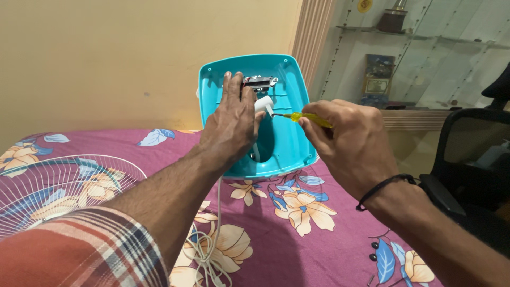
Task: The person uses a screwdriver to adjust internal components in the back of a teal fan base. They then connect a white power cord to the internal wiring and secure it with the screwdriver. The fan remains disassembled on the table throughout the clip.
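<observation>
I count two hands at work, one teal shell (pixel 289 114), one screwdriver (pixel 305 117), one white cord (pixel 212 250) and one fan grille (pixel 58 186). My left hand (pixel 234 125) lies flat with the fingers spread, pressed onto the inside of the shell and steadying a white part (pixel 264 103) beside the thumb. My right hand (pixel 348 141) is closed around the yellow handle of the screwdriver, pinching it between thumb and fingers, and the tip touches the white part. A black band (pixel 383 187) circles the right wrist.

The shell stands tilted on a purple flowered cloth (pixel 297 239), its hollow side towards me, against the wall. Inside it I see the white part, one metal bracket (pixel 259 82) near the top rim, and the cord, which runs out of the lower opening and gathers in loose loops on the cloth. The grille lies flat at the left, well apart from the shell. One small screw (pixel 370 278) rests on the cloth by the lower edge. A black chair (pixel 473 159) stands at the right.
</observation>
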